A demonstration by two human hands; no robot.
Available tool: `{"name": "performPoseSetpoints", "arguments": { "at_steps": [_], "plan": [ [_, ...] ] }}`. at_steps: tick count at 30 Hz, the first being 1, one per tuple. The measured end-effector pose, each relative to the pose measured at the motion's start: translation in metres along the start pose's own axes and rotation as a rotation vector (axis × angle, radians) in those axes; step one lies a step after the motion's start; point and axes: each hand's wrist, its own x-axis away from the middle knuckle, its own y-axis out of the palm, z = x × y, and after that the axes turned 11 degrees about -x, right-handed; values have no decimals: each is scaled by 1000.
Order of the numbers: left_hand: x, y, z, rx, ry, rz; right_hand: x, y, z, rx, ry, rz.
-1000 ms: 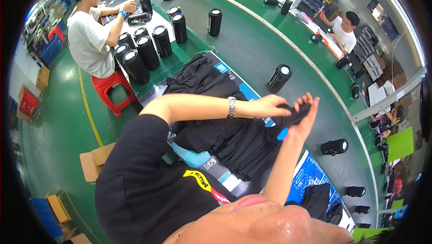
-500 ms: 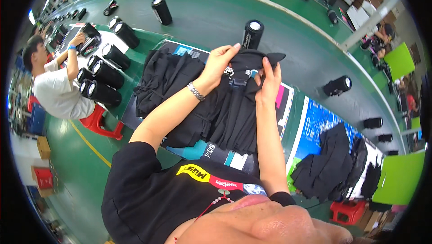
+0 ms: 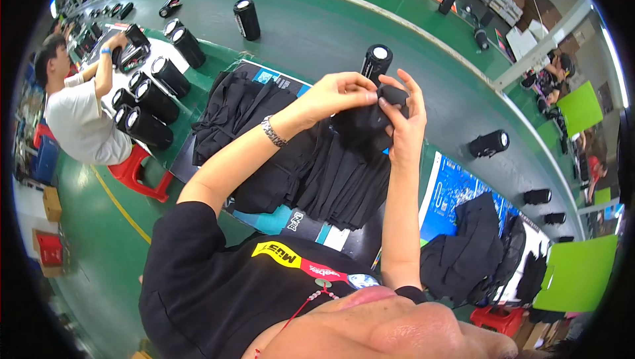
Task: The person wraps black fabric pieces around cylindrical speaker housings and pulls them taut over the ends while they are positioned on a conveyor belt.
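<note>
Both my hands are raised over the far side of the bench, gripping one soft black cloth piece (image 3: 360, 127). My left hand (image 3: 340, 99), with a metal watch band at the wrist, pinches the cloth's upper edge between thumb and fingers. On its other side my right hand (image 3: 409, 117) holds a bunched corner between thumb and fingers, some fingertips raised. The cloth hangs down between them, blurred in its lower part. Below it lies a row of folded black cloth pieces (image 3: 340, 183), beside a second stack (image 3: 231, 114). A black cylindrical speaker (image 3: 377, 62) stands just beyond my hands.
More black cloth (image 3: 466, 246) is heaped to the right on a blue printed sheet (image 3: 440, 193). Speakers stand or lie along the green conveyor belt (image 3: 304, 28), including one speaker (image 3: 489, 144) at right. At left a co-worker (image 3: 86, 117) sits near several upright speakers (image 3: 149, 127).
My hands have come closer together and the cloth is now bunched and hanging between them. Before, it was stretched flatter between my hands. The speakers' places in the picture have shifted slightly.
</note>
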Motion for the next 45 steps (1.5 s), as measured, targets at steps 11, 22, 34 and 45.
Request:
{"name": "performPoseSetpoints", "arguments": {
  "at_steps": [11, 22, 34, 45],
  "plan": [
    [21, 1, 17, 122, 129, 224, 10, 9, 9, -108, 170, 86],
    [30, -6, 15, 793, -105, -48, 9, -16, 1, -498, 142, -136],
    [114, 51, -12, 66, 74, 289, 56, 13, 1, 25, 59, 113],
    [138, 55, -35, -895, 715, -379, 47, -5, 31, -127, 34, 307]
  ]
}}
